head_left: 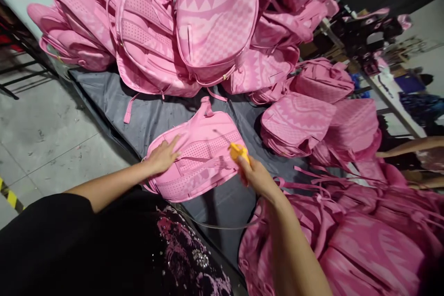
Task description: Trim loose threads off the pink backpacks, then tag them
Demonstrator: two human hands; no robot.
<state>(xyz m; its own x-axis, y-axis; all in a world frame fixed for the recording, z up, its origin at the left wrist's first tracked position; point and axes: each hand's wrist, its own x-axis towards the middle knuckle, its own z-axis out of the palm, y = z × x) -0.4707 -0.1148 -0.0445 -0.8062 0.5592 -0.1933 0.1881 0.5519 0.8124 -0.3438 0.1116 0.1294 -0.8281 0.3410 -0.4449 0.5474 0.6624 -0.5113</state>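
Observation:
A pink backpack [199,166] lies flat on the dark grey cloth in front of me, its perforated back panel and straps facing up. My left hand [162,155] rests on its left part, fingers stretched out over the panel. My right hand [255,175] is closed around a yellow air blow gun [239,151] with a thin metal nozzle. The nozzle points up and left over the right part of the backpack. Below the backpack a clear thin hose [222,227] runs across the cloth; its link to the blow gun is hidden.
Pink backpacks [217,23] are heaped along the far side, with smaller pink bags [296,122] to the right. Another pile of pink backpacks [374,249] fills the lower right. Another person's arm [412,146] reaches in at the right edge. Concrete floor [69,134] shows at left.

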